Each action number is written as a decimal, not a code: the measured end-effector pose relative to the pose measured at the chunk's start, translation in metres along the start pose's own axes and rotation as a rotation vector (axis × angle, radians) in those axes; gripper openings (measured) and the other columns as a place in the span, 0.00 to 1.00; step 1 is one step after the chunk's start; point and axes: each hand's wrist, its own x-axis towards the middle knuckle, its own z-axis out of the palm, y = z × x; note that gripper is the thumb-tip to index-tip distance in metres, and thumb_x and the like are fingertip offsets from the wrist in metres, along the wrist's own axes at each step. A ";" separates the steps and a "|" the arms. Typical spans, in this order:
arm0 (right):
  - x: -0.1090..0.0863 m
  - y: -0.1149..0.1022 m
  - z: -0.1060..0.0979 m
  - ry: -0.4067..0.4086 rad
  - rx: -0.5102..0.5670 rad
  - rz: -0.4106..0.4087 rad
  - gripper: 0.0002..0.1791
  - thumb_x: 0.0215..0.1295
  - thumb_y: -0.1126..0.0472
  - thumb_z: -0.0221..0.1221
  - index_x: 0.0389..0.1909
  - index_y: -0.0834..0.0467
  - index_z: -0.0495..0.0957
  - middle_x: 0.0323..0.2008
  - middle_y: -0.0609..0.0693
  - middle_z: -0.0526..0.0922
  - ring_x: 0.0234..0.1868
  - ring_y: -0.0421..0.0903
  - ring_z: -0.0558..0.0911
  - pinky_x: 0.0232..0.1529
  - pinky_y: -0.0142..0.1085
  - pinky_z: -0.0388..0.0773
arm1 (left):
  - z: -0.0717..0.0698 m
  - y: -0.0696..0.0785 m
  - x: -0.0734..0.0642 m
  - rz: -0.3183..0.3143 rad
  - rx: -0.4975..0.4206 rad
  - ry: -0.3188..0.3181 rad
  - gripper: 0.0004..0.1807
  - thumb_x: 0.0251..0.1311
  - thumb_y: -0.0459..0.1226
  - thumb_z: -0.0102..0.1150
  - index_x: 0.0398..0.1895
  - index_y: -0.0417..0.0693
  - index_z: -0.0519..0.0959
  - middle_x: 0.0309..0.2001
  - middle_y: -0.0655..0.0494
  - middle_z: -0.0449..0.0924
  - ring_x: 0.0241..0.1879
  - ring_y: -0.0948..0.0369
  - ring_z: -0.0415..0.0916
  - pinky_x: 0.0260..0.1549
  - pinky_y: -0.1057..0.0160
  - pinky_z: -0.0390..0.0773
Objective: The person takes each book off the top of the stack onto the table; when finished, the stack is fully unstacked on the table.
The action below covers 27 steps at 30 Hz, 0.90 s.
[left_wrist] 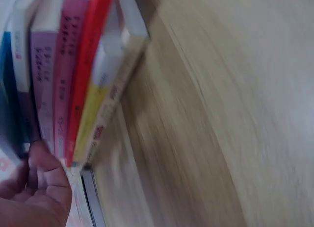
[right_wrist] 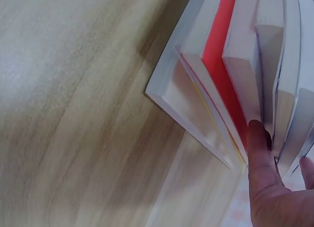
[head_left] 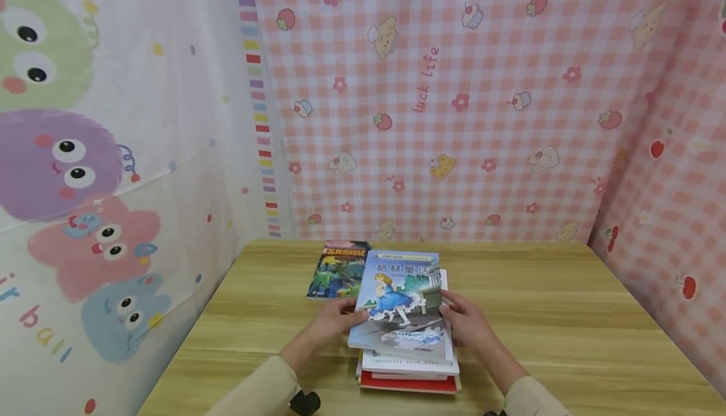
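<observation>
A picture book (head_left: 399, 306) with a girl in a blue dress on its cover lies uppermost on a stack of books (head_left: 408, 382). My left hand (head_left: 334, 318) grips its left edge, thumb over the cover and the other fingers lower down. At the opposite edge, my right hand (head_left: 467, 318) holds the book's side, fingers against the upper part of the stack. The left wrist view shows several spines, among them a purple one (left_wrist: 43, 75) and a red one (left_wrist: 88, 70). White page edges (right_wrist: 238, 55) face the right wrist camera.
Behind the stack to the left, a dark, colourful book (head_left: 334, 271) lies flat, partly covered by the top book in the head view. The wooden table (head_left: 544, 315) ends at a pink checked curtain (head_left: 363, 138). A white printed curtain (head_left: 187, 151) hangs on the left.
</observation>
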 end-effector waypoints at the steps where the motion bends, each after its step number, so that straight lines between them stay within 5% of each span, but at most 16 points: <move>1: 0.000 0.000 0.000 0.000 -0.003 0.000 0.29 0.77 0.58 0.49 0.76 0.57 0.59 0.70 0.71 0.60 0.57 0.62 0.75 0.39 0.46 0.82 | 0.001 0.000 -0.001 -0.006 -0.020 0.019 0.30 0.66 0.42 0.64 0.64 0.31 0.71 0.43 0.47 0.79 0.36 0.58 0.77 0.32 0.59 0.81; 7: 0.003 0.006 0.003 0.002 -0.031 -0.020 0.34 0.74 0.62 0.53 0.77 0.60 0.53 0.65 0.73 0.66 0.49 0.57 0.81 0.37 0.44 0.83 | -0.004 -0.004 -0.002 -0.029 -0.114 0.081 0.32 0.66 0.37 0.61 0.67 0.26 0.65 0.47 0.44 0.79 0.37 0.58 0.80 0.35 0.58 0.82; 17: 0.009 0.007 0.001 -0.002 -0.130 -0.012 0.40 0.70 0.63 0.59 0.77 0.61 0.51 0.66 0.72 0.65 0.54 0.60 0.78 0.44 0.45 0.81 | -0.010 -0.004 -0.015 -0.066 -0.322 -0.059 0.41 0.66 0.31 0.60 0.76 0.32 0.49 0.55 0.40 0.78 0.44 0.53 0.82 0.45 0.52 0.82; 27: 0.006 0.000 0.002 -0.001 -0.123 0.013 0.40 0.69 0.65 0.60 0.77 0.61 0.52 0.64 0.72 0.68 0.51 0.57 0.79 0.41 0.42 0.81 | -0.002 0.001 -0.022 -0.033 -0.418 -0.003 0.40 0.65 0.28 0.56 0.77 0.39 0.49 0.59 0.41 0.75 0.44 0.51 0.82 0.43 0.47 0.82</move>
